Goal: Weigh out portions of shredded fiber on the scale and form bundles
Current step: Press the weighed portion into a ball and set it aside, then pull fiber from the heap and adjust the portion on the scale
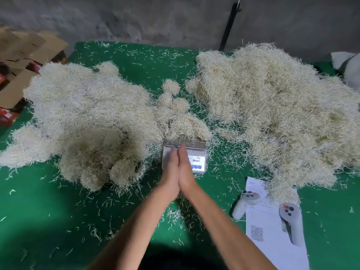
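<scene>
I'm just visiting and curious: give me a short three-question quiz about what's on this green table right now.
1. True or false: the hands are pressed palm to palm above the scale.
2. Which is nearest the two white controllers? A) cardboard boxes B) printed sheet C) black pole
3. Fill in: loose fiber lies in a left pile and a right pile on a ___ cloth.

Key: 1 true; 2 B; 3 green.

You face a rough grey concrete wall (155, 18) behind a green-covered table (48, 211); a black pole (228, 26) leans against it, cardboard boxes (23, 55) stacked at left.
</scene>
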{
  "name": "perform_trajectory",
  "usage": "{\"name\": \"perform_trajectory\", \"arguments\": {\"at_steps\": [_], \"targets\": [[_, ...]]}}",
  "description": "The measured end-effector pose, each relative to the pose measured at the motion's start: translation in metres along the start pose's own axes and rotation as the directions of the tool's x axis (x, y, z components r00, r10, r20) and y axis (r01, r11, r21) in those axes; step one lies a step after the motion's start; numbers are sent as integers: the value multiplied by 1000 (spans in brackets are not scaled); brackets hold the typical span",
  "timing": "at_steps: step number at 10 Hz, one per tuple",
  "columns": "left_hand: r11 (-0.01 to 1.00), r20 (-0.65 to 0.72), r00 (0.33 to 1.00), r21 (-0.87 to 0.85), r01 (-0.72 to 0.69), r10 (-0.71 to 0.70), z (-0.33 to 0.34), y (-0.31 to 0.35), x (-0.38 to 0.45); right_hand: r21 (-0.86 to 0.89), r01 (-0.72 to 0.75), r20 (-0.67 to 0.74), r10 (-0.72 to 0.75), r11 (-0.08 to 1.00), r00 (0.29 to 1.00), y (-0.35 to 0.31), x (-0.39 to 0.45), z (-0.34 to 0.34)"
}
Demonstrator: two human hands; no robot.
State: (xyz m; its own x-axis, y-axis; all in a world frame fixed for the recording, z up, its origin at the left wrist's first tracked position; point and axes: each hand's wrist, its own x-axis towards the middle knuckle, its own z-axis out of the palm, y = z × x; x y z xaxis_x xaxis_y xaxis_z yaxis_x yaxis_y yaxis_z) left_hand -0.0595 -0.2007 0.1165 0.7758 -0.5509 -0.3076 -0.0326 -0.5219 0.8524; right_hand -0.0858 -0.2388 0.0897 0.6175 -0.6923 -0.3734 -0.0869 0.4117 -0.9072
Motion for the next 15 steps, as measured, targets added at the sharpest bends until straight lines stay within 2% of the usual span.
{"name": "perform_trajectory", "arguments": {"at_steps": [1, 2, 3, 4, 5, 6, 7, 8, 9, 10, 11, 12, 13, 14, 15], "targets": [[846, 466, 879, -506, 169, 103, -1, 27, 11, -517, 311, -76, -404, 798, 911, -30, 19, -38], [963, 434, 878, -251, -97, 202, 2, 37, 54, -572, 364, -163, -536, 735, 828, -45, 48, -83], [962, 349, 899, -27, -273, 265, 19, 51, 102, -658, 87, -305, -370, 748, 877, -52, 85, -123], [924, 400, 871, 128, -361, 284, 46, 57, 134, -630, -26, -246, -168, 776, 955, -45, 100, -128], [674, 474, 799, 456, -581, 369, 61, 59, 165, -653, -47, -219, -129, 756, 967, -44, 118, -135], [501, 558, 721, 522, -690, 410, 69, 56, 185, -543, 7, -204, -141, 839, 969, -53, 128, -139], [615, 459, 785, 494, -615, 417, 72, 57, 198, -355, 83, -247, -179, 931, 952, -73, 139, -153], [811, 421, 838, 315, -494, 347, 73, 62, 200, -158, 23, -326, -74, 987, 942, -92, 156, -174], [866, 397, 864, 259, -428, 309, 81, 70, 197, -89, -10, -326, -19, 996, 945, -107, 170, -176], [910, 343, 898, 207, -359, 276, 92, 85, 193, -82, 19, -268, -41, 996, 963, -114, 176, -164], [886, 357, 883, 233, -401, 306, 88, 96, 190, -239, 32, -55, -47, 971, 997, -119, 168, -153], [829, 398, 862, 326, -454, 315, 81, 96, 186, -259, 12, -42, -24, 966, 999, -122, 164, -155], [770, 444, 826, 367, -521, 347, 78, 90, 181, -105, -67, -257, 38, 992, 966, -126, 171, -165], [725, 462, 778, 340, -599, 426, 79, 85, 177, -22, -108, -397, 91, 994, 913, -134, 179, -171], [723, 456, 768, 319, -613, 450, 80, 87, 176, -66, -115, -448, 74, 991, 891, -140, 184, -171]]}}
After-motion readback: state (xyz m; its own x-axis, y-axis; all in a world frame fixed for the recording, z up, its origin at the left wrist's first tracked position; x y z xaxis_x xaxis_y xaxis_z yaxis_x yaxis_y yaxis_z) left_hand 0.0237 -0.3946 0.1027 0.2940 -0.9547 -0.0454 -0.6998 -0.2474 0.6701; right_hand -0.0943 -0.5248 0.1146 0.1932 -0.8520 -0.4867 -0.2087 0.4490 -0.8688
